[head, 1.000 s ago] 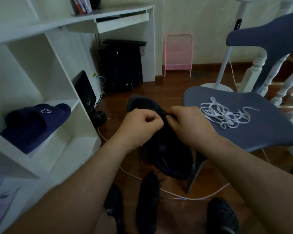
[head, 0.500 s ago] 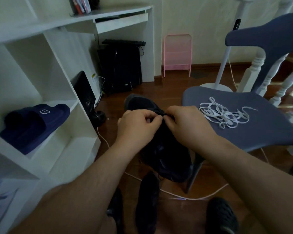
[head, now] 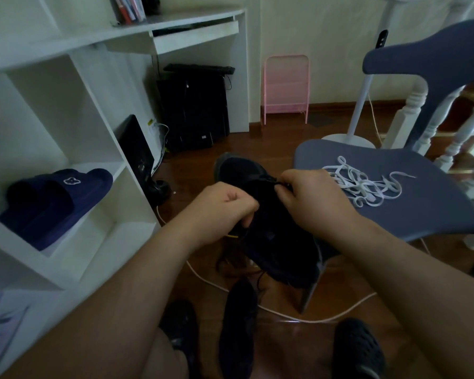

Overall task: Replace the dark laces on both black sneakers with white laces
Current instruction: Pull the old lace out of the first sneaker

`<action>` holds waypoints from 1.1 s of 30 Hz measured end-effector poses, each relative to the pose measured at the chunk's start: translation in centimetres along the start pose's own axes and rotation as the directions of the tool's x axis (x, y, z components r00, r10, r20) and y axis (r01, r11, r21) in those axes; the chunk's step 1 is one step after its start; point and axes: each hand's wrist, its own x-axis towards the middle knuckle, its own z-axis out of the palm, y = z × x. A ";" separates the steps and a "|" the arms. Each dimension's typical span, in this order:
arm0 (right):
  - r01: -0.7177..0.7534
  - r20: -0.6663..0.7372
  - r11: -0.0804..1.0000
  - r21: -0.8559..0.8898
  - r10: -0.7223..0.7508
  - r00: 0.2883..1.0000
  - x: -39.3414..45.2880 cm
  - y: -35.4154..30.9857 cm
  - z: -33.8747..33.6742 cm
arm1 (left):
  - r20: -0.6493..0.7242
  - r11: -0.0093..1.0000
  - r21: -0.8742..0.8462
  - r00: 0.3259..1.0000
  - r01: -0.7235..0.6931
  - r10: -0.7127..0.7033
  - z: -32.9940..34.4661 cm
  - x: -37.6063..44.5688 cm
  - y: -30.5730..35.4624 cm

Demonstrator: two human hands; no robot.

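A black sneaker [head: 274,231] is held up in mid-air in front of me, toe pointing away. My left hand [head: 222,212] is curled on its left side, gripping a dark lace that trails down below it. My right hand [head: 309,198] pinches the dark lace at the sneaker's upper eyelets. The second black sneaker [head: 238,329] lies on the floor below, between my feet. A heap of white laces [head: 367,184] rests on the blue chair seat [head: 411,214] to the right.
White shelving [head: 74,149] stands at the left with navy slides [head: 52,203] in one cubby. A white cable [head: 285,314] runs across the wooden floor. A fan stand [head: 359,113], a pink rack [head: 286,88] and a black computer case [head: 195,105] sit further back.
My left hand has pulled down and to the left, away from my right hand, drawing dark lace out of the sneaker. The right hand stays at the eyelets.
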 end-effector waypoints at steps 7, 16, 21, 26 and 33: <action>0.067 -0.005 0.998 0.017 -0.067 0.998 -0.2 -1.6 0.6 | -0.388 0.968 0.185 0.917 0.170 -0.087 1.8 1.0 0.6; -0.025 -0.026 0.999 0.036 0.026 0.999 0.5 0.3 0.1 | -0.017 0.990 -0.133 0.998 -0.054 0.052 0.3 0.1 1.2; 0.000 -0.022 1.000 0.020 0.000 1.000 0.0 0.4 0.0 | 0.279 0.978 -0.174 0.959 0.111 -0.059 -0.4 -0.8 0.9; 0.031 -0.038 0.999 0.027 -0.030 0.999 -0.1 -0.9 0.4 | -0.360 0.966 0.172 0.925 0.195 -0.122 1.0 0.8 0.5; 0.066 -0.036 0.998 0.008 -0.065 0.997 0.0 -1.1 0.8 | -0.382 0.942 0.279 0.922 0.189 -0.072 1.8 1.1 0.8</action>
